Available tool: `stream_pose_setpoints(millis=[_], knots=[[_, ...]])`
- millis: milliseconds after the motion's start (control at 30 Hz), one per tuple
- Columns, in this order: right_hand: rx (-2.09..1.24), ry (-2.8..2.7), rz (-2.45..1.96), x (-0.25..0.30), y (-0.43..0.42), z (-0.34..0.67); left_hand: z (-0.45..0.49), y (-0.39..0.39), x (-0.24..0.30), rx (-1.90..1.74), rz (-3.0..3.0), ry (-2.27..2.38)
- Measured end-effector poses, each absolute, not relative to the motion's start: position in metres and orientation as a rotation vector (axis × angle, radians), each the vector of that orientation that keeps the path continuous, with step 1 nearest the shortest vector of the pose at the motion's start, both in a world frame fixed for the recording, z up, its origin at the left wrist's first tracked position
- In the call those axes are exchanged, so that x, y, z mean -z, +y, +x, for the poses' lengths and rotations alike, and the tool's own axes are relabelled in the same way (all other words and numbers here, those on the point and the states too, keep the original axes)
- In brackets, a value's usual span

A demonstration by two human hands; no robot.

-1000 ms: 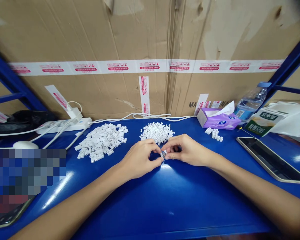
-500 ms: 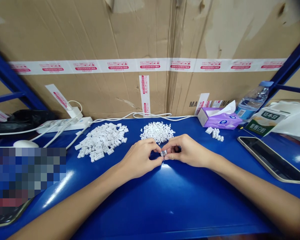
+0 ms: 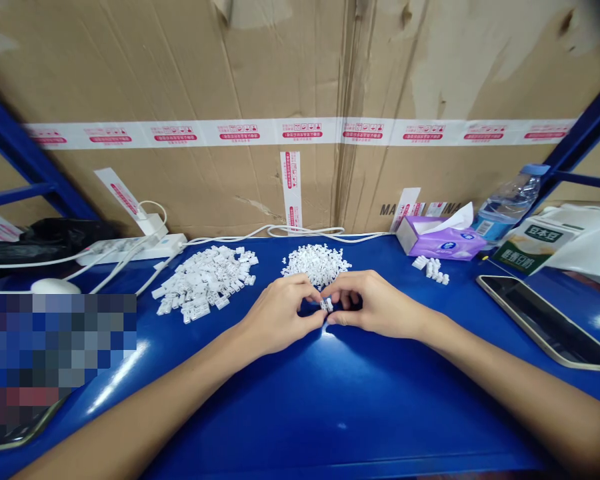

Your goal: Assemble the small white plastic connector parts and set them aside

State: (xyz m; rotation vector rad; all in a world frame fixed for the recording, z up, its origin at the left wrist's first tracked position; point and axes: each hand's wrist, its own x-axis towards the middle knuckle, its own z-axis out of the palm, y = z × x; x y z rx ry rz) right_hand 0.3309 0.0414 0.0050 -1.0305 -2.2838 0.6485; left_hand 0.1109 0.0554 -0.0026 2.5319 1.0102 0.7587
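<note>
So, position of the item in hand?

Small white plastic part [image 3: 327, 305] with dark markings, held at the centre of view over the blue work table [image 3: 390, 407], just in front of the middle pile.

Hand state?

Together. Left hand [image 3: 279, 317] and right hand [image 3: 367, 307] meet at the part and pinch it from either side. Both appear clamped on it.

Long axis?

Hard to fix at this size. Reads roughly upright in view, running away from the wearer, perhaps slightly tilted.

Nearer hand?

Neither clearly. The left thumb [image 3: 316, 320] and right fingertips [image 3: 336, 319] both reach it.

Surroundings?

Loose pile of small white pieces [image 3: 316, 264] just beyond the hands. Larger pile of white plastic clips [image 3: 203, 283] further left. Short cluster of white parts [image 3: 431, 269] to the right, in front of a purple tissue box [image 3: 440, 239].
</note>
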Motion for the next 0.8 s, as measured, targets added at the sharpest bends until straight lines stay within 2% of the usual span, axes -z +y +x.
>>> stream_pose_setpoints(millis=[67,333,800], knots=[[-0.733,-2.184,-1.024,-0.0055,0.0413,0.3317,0.1099,0.0564,0.0014,-0.809,2.527,0.992],[-1.484,-1.676,-1.093,-0.0137,0.037,0.3255,0.1107,0.0531,-0.0022,-0.978,2.534,0.886],[-1.653,-1.481,-1.017,-0.0082,0.0351,0.3236,0.1126,0.0504,-0.001,-1.06,2.532,0.792]])
